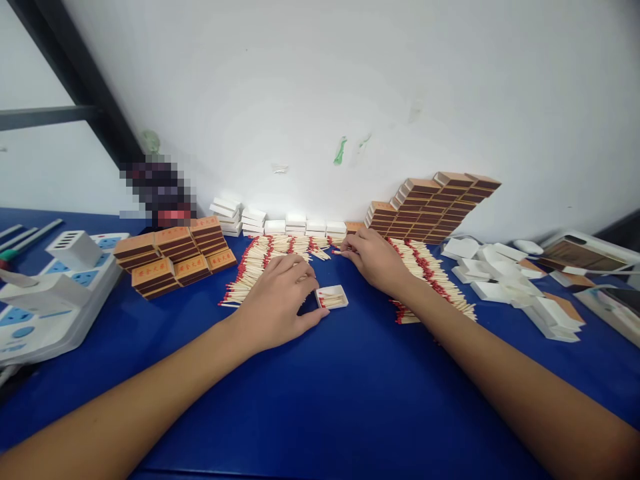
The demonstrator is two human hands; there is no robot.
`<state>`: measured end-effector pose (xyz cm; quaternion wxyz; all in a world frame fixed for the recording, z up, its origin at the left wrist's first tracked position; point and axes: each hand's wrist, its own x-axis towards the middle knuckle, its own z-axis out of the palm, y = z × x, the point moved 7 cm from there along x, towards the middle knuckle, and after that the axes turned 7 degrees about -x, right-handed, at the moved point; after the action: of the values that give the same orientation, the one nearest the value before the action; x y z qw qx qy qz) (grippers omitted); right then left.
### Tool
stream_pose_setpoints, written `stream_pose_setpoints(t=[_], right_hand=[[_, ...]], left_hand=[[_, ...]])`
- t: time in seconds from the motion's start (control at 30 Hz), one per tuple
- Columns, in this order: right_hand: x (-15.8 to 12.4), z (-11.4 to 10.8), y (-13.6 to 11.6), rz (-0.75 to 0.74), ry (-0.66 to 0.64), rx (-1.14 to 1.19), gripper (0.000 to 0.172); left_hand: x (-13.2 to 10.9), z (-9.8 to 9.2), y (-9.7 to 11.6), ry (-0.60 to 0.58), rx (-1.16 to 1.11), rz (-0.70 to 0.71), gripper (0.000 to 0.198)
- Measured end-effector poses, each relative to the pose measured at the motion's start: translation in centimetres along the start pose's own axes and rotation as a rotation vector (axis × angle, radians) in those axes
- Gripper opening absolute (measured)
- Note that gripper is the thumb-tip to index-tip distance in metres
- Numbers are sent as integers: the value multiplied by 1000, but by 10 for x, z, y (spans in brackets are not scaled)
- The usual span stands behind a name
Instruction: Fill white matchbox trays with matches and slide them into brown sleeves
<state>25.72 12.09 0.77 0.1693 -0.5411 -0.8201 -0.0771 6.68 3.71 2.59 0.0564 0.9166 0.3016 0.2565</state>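
A small white matchbox tray point(332, 306) with a few red-tipped matches inside lies on the blue table. My left hand point(280, 300) curls round its left end, thumb at the near corner and fingers at the far one. Farther back, my right hand point(375, 259) is closed in a pinch, with a red-headed match point(339, 253) at its fingertips; whether there is more than one I cannot tell. Loose matches point(257, 260) are spread in rows beyond my left hand. Another bank of matches point(430, 273) lies partly under my right forearm.
Closed matchboxes stand stacked at left point(175, 257) and at back right point(435, 210). White trays point(295, 225) line the wall, and more empty trays point(505, 270) are heaped at right. A power strip point(75, 313) with plugged-in adapters takes up the left side.
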Motion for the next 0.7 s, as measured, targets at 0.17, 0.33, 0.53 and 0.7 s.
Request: stream_pose_setpoints(t=[0.17,0.33,0.53,0.7], right_hand=[[0,-1,-1,-8,5,-30,14],[-2,-3,-8,-38,7,-34,14],[-2,-2,-7,-17,-17,26,11],[0,2,-3,13,-47,60,11]], left_hand=[[0,0,0,-6,7,1,29],[0,1,0,-8,6,-2,29],[0,1,-1,-3,8,0,29],[-1,0,0,-4,4,-2,29]])
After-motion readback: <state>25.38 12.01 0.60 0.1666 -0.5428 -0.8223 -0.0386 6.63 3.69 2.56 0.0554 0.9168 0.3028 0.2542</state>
